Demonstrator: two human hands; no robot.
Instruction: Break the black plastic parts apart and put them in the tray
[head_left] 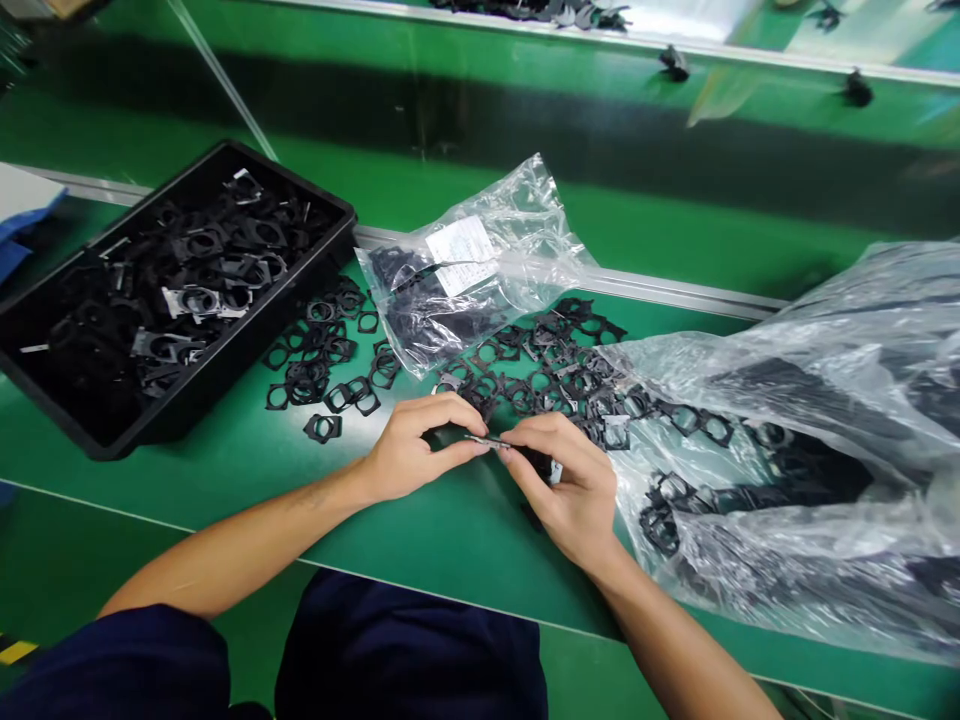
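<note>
My left hand [416, 445] and my right hand [570, 480] meet over the green table, thumbs and fingertips pinching one thin flat plastic part [487, 441] between them. The part is seen nearly edge-on, so its outline does not show. Something dark with a pale glint is partly visible under my right fingers; whether it is held or lies on the table I cannot tell. Just beyond my hands spreads a loose heap of black plastic frames with round holes [540, 380]. More of these black frames [322, 428] lie to the left of my left hand.
A black bin [315, 235] full of similar parts stands at the left. A clear labelled bag [517, 235] with black parts lies at the back. At the right, a large open plastic bag [697, 365] spills frames. Behind runs a green ledge [637, 220].
</note>
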